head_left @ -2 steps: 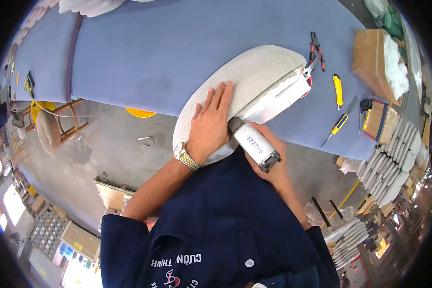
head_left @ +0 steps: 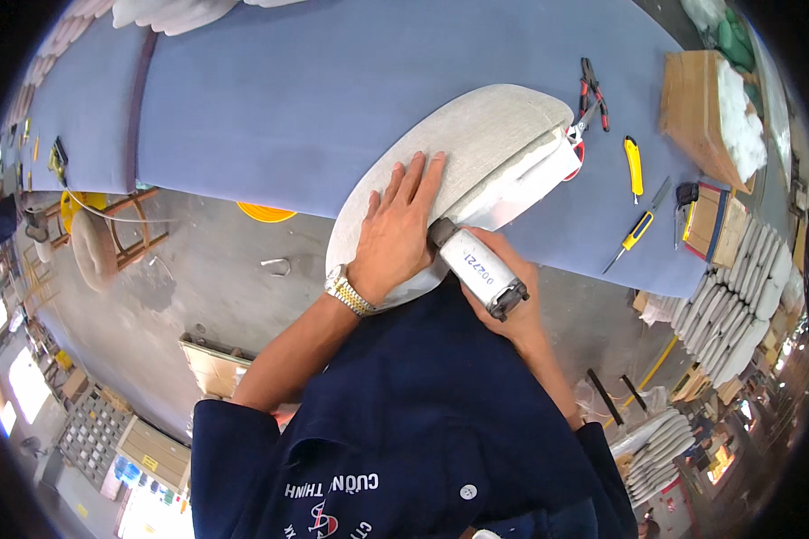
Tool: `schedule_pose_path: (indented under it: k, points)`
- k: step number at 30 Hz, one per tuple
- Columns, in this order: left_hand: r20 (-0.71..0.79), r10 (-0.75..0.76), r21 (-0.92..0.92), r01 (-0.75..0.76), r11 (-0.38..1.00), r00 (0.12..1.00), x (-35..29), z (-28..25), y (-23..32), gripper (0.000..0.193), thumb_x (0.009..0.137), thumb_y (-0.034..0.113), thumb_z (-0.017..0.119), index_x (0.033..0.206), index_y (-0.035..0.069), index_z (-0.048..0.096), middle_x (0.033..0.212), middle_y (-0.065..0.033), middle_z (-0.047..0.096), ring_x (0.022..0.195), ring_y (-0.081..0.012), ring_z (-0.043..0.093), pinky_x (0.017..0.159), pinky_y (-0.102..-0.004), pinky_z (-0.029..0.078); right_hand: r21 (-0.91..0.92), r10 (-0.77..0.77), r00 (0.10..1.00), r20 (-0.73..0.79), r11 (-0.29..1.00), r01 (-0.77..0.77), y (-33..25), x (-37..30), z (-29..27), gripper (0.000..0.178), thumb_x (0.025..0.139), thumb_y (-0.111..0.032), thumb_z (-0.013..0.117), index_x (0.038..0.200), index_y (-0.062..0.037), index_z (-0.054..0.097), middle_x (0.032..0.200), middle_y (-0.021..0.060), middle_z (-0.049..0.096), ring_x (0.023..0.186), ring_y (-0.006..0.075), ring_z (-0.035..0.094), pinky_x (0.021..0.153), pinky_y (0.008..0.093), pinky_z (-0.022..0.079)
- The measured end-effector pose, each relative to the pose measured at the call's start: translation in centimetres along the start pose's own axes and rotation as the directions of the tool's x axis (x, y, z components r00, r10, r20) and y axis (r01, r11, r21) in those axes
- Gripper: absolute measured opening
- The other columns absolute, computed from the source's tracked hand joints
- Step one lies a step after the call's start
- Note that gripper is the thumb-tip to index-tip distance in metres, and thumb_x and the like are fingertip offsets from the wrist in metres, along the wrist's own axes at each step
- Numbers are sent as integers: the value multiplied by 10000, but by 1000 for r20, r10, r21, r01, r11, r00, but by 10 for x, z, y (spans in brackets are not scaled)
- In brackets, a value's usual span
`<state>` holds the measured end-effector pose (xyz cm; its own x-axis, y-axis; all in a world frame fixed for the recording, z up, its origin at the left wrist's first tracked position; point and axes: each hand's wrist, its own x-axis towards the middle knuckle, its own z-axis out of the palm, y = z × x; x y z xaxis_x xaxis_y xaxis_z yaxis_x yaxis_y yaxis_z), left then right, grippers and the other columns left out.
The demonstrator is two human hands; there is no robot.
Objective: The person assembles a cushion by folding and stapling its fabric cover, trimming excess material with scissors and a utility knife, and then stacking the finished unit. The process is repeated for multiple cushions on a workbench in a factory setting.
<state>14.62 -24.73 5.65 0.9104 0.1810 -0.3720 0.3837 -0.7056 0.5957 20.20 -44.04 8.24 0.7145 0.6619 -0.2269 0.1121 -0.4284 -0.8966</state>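
Observation:
A grey fabric-covered, rounded cushion (head_left: 463,135) lies at the table's near edge, its folded side and white inner layer facing right. My left hand (head_left: 394,234) rests flat on its cover, fingers stretched and slightly apart; a metal watch circles that wrist. With my right hand (head_left: 520,283) I grip a silver and black staple gun (head_left: 478,266). The gun's dark nose meets the cushion's near edge just beside my left hand, and the exact contact spot is hidden. Most of my right fingers are behind the gun's body. Red-handled scissors (head_left: 577,148) lie partly under the cushion's right end.
Blue cloth covers the table (head_left: 270,108). Right of the cushion lie pliers (head_left: 591,90), a yellow utility knife (head_left: 634,169) and a yellow-handled screwdriver (head_left: 638,231). A cardboard box (head_left: 692,108) with white stuffing stands farther right, near stacked grey pads (head_left: 728,314). Wooden chair frames (head_left: 135,229) stand left.

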Motion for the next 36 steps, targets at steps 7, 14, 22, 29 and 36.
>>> schedule_pose_path:
  k: [7, 14, 22, 29, 36]
  points:
    - [183, 60, -520, 45, 853, 981, 28, -10, -95, 856, 1042, 702, 361, 1684, 167, 178, 1732, -205, 157, 1616, -354, 88, 1291, -512, 149, 12, -62, 997, -40, 998, 62, 11, 5, 3, 512, 832, -44, 747, 1333, -44, 642, 1122, 138, 741, 980, 232, 736, 861, 318, 550]
    - [100, 48, -444, 1, 896, 994, -2, 12, -77, 742, 1079, 611, 359, 1677, 192, 226, 1743, -175, 154, 1622, -347, 56, 1276, -569, 95, -47, -160, 986, -56, 986, 158, 23, 7, 7, 511, 843, -19, 737, 1342, -21, 630, 1175, 146, 729, 1030, 243, 731, 896, 312, 546]
    - [-46, -5, -103, 0, 995, 999, -25, 10, -26, 946, 898, 252, 712, 1662, 66, 186, 1685, -265, 254, 1564, -463, 225, 1250, -535, 274, -3, -173, 983, -61, 985, 173, 32, 5, 7, 517, 842, -30, 752, 1347, -1, 644, 1233, 165, 733, 1072, 251, 744, 929, 319, 559]
    - [-72, -13, -70, 8, 998, 997, -25, 16, -32, 967, 876, 202, 737, 1649, 33, 183, 1686, -238, 272, 1540, -477, 282, 1155, -643, 380, 72, -154, 988, -11, 985, 155, 36, -4, 5, 571, 849, -134, 758, 1392, -10, 634, 1301, 214, 708, 1134, 324, 731, 978, 367, 557]
    - [-88, -30, -47, 26, 999, 996, -37, 18, -27, 987, 845, 143, 762, 1637, 0, 190, 1676, -240, 296, 1535, -459, 304, 1156, -619, 398, 37, -76, 996, 56, 997, 74, 12, -9, 1, 600, 834, -144, 770, 1403, -20, 624, 1308, 218, 700, 1154, 331, 720, 967, 367, 558]
